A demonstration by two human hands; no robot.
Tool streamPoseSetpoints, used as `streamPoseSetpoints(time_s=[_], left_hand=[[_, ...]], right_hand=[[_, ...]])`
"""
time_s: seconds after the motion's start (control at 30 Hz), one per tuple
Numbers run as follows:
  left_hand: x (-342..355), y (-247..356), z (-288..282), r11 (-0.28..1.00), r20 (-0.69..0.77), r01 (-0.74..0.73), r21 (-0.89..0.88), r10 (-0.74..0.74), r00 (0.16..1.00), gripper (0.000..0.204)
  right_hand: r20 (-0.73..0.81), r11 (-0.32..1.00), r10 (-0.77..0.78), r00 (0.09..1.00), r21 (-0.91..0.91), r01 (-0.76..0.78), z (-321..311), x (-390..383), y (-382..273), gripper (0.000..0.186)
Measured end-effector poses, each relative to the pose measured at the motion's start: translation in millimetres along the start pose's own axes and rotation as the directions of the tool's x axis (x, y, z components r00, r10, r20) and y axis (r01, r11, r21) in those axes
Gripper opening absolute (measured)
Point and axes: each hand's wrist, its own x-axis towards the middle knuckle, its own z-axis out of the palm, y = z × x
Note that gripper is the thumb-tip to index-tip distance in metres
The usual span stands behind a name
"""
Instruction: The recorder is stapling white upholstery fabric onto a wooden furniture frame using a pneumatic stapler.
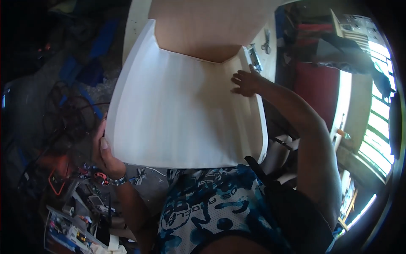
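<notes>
A large cream-white shell (pixel 182 110) with raised side walls lies in front of me, its near edge against my body. Wrapped around its left wall, low down, is my left hand (pixel 108 150), thumb on the outer face and the other fingers partly hidden. My right hand (pixel 246 82) rests over the right wall with its fingers spread toward the inside, holding nothing. A plain brown sheet (pixel 203 25) covers the far part of the shell. Just beyond my right hand, a silver metal tool (pixel 255 57) sits beside the wall; its kind is unclear.
Under the shell is a pale tabletop (pixel 134 29), with scissors (pixel 267 41) on its right side. Cables (pixel 76 110) and blue scraps (pixel 103 38) clutter the floor at left. A box of small parts (pixel 69 233) stands at lower left; a red panel (pixel 315 89) is at right.
</notes>
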Motion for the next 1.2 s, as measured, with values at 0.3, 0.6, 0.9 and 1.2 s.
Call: streamPoseSetpoints(time_s=[0.3, 0.6, 0.9, 1.2], left_hand=[[2, -8, -1, 0.996, -0.009, -0.029, -0.080, 0.029, 1.000, 0.045], [83, -21, 18, 0.802, 0.144, -0.281, -0.527, 0.411, 0.900, 0.064], [134, 62, 100, 0.843, 0.111, -0.390, -0.370, 0.457, 0.883, 0.051], [68, 121, 93, 0.610, -0.003, -0.792, 0.033, 0.792, 0.610, 0.046]], right_hand=[[-0.118, 0.997, -0.074, 0.990, 0.014, 0.076, 24, -1, -3, 0.042], [-0.754, 0.194, 0.418, 0.506, 0.618, 0.761, 48, -176, -85, 0.075], [-0.337, -0.338, 0.896, 0.288, -0.097, 0.936, 49, -147, -4, 0.078], [-0.134, -0.170, 0.817, 0.560, 0.873, 0.457, 298, 56, -120, 0.048]])
